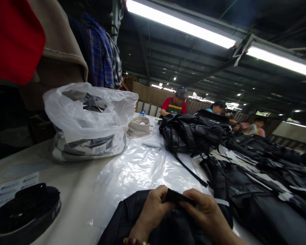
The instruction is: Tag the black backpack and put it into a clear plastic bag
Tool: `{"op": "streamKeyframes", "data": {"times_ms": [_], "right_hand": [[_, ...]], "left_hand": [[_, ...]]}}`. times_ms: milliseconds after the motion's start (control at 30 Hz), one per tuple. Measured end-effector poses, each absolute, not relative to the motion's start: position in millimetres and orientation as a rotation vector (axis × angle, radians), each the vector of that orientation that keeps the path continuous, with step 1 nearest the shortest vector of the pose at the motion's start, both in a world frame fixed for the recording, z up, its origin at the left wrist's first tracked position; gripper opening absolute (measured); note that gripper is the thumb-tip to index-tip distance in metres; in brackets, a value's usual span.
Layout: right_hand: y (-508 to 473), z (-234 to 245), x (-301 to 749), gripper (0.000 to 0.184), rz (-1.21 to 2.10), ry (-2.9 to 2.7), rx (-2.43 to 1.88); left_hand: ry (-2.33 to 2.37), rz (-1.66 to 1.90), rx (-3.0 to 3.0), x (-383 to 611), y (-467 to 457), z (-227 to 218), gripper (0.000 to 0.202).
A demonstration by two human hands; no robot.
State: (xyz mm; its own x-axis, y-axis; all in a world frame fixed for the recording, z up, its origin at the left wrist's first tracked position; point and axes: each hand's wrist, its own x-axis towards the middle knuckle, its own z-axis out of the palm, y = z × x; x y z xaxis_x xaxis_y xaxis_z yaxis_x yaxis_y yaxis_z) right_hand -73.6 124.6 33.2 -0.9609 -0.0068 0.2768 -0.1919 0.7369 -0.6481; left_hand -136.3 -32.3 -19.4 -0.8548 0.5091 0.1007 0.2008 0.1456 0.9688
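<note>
Over a black bag (124, 212) by the table (79, 190), the left hand (154, 206) and right hand (205, 207) both pinch a dark strip (177, 196), so this bit seems unfinished, though I can't tell what's done.

Plastic bag (73, 119): 9 o'clock, open-topped, on the counter (73, 183), packed full, a barcode showing low down
Beige pouch (138, 130): 9 o'clock, close to centre, just right of the bag
Black round tray (47, 216): 8 o'clock, partly hiding a label sheet (22, 182)
Plaid shirt (100, 54): between 10 and 11, hanging
Tube light (181, 22): 1 o'clock, lit
Co-worker (175, 107): 2 o'clock, near centre, green apron
</note>
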Motion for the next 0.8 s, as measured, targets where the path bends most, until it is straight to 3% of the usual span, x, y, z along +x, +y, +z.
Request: {"op": "streamKeyframes", "data": {"times_ms": [100, 267, 467, 600, 667, 800], "right_hand": [[125.5, 29.2, -48.9, 0.023, 0.967, -2.691, 0.075], [119.9, 14.6, -14.3, 0.015, 1.059, -2.657, 0.087], [112.2, 1.0, -2.4, 0.013, 1.05, -2.629, 0.187], [106.9, -4.3, -1.8, 0.015, 0.978, -2.684, 0.201], [102.1, -11.6, -0.4, 0.015, 0.795, -2.702, 0.432], [88.2, -30.4, 2.0, 0.024, 0.114, -2.55, 0.814]], "left_hand": [[2.519, 1.222, 0.796, -133.2, -41.8, -10.3, 0.028], [2.59, 0.922, 0.757, -124.2, -47.2, -6.3, 0.063], [2.541, 0.99, 0.735, -123.7, -54.3, 0.3, 0.038], [2.515, 1.102, 0.652, -134.4, -63.8, -0.3, 0.037], [2.497, 1.121, 0.634, -137.7, -65.7, -2.4, 0.037], [2.513, 1.101, 0.633, -137.6, -61.7, -2.9, 0.036]]}}
